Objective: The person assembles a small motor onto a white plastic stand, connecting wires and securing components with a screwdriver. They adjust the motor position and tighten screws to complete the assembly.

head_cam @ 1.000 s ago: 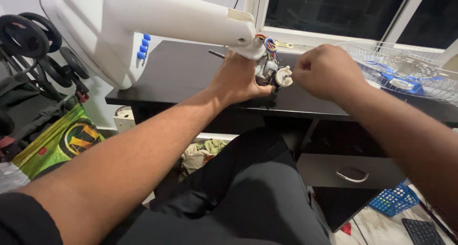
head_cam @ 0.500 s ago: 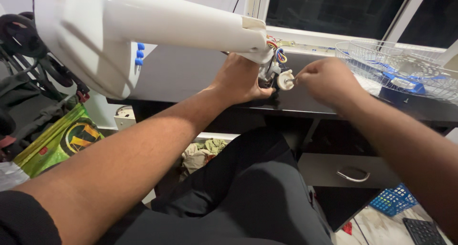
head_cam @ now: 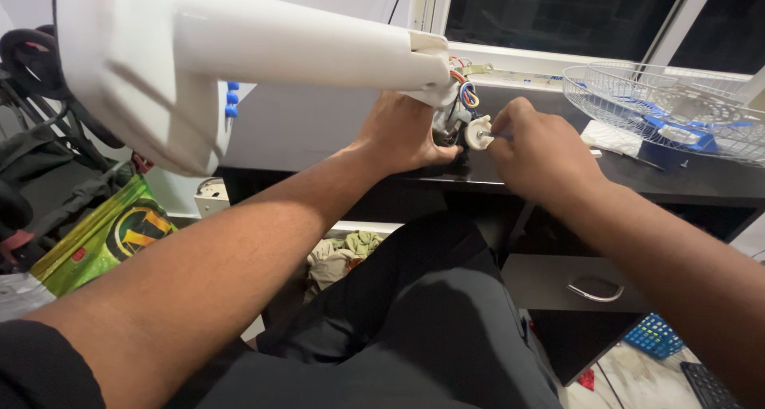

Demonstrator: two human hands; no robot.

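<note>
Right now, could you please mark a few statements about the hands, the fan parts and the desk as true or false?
1. The left hand grips the exposed motor assembly at the end of the white fan body. True.
2. The right hand rests flat on the desk, away from the fan. False: it pinches a thin tool at the small white round part on the motor.
3. A wire fan guard lies on the dark desk at the right. True.
4. The drawer under the desk is pulled wide open. False: it looks closed.
</note>
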